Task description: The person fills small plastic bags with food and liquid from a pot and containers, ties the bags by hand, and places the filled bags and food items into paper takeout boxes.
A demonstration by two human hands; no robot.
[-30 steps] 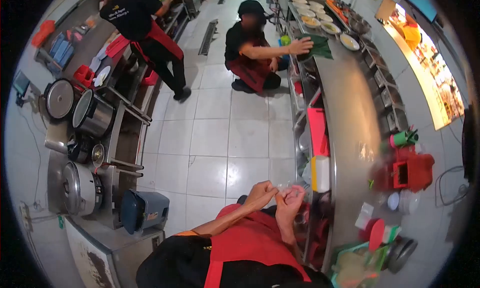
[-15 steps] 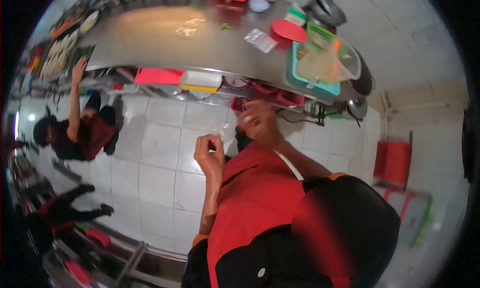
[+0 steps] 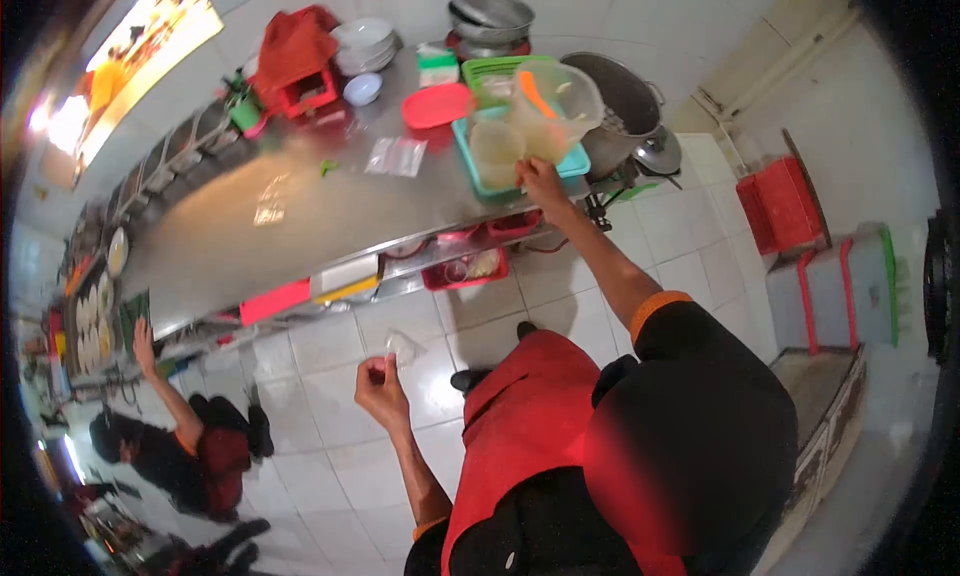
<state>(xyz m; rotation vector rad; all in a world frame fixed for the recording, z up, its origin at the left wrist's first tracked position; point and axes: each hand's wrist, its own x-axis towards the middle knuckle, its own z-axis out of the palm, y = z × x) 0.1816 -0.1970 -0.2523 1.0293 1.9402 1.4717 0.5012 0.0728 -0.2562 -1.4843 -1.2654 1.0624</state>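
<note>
Pinching a small piece of clear plastic (image 3: 402, 346) between thumb and fingertips, the left hand (image 3: 383, 394) hung out over the tiled floor (image 3: 330, 406), short of the near edge of the steel surface (image 3: 350, 226). And look at the right hand (image 3: 545, 189)! It was up at that same near edge, towards the right end of the surface, fingers bent over the lip of a teal tray (image 3: 574, 163), right by a cloudy tub (image 3: 495, 151); whether they gripped the tub or merely touched it, I could not tell. Sharing the tray was a larger clear container (image 3: 577, 101) with an orange handle (image 3: 537, 94) showing, a green basket (image 3: 482, 69) sat just behind, and a big pot (image 3: 635, 86) stood to the right. Further left along the surface came a red lid (image 3: 437, 106), then a flat clear packet (image 3: 397, 157) in front of it. Over at the far edge, white bowls (image 3: 365, 44) were stacked beside a red cloth (image 3: 297, 44). Below the near edge, a red bin (image 3: 468, 270) showed, and away at the surface's left end a crouching co-worker (image 3: 175, 451) had one hand on a dark green cloth (image 3: 133, 311)
</note>
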